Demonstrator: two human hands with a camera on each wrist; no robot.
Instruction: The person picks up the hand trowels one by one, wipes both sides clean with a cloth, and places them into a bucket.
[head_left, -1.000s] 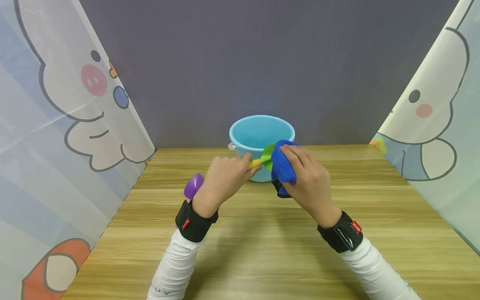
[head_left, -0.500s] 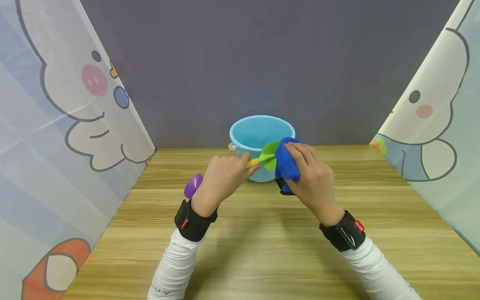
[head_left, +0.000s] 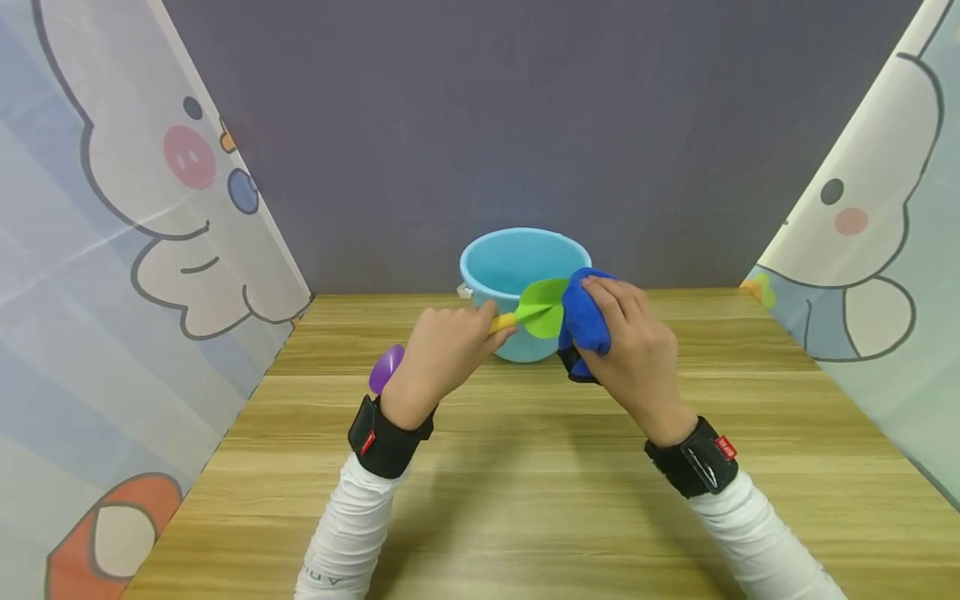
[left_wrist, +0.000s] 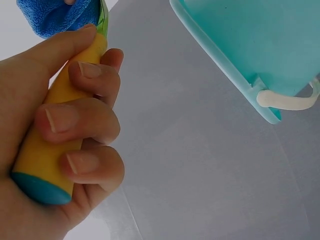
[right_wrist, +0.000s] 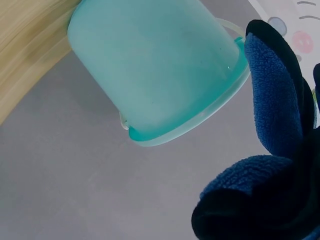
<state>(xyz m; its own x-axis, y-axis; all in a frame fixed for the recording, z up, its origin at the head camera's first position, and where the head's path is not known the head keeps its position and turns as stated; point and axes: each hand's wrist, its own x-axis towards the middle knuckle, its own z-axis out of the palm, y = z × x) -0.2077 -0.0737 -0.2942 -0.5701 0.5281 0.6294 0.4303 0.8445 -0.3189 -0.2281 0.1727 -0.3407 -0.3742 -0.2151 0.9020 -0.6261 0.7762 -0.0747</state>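
Note:
My left hand (head_left: 450,350) grips the yellow handle of a toy shovel (head_left: 542,312) with a green blade. In the left wrist view, the fingers curl round that yellow handle (left_wrist: 47,155), which ends in a teal cap. A blue cloth (head_left: 587,317) with black edging is bunched in my right hand (head_left: 637,354). It lies against the right part of the blade and hides the blade's tip. In the right wrist view, the folded cloth (right_wrist: 275,95) covers most of the hand. Behind both hands stands a light blue bucket (head_left: 525,350).
A purple plastic piece (head_left: 386,369) lies on the wooden table (head_left: 510,500), partly hidden by my left wrist. The bucket has a white handle (left_wrist: 285,100). A grey wall (head_left: 525,108) rises behind it, with cartoon-printed sheets on both sides.
My right hand has slid the cloth right and slightly up along the shovel, so more of the green blade shows. The left hand has barely moved.

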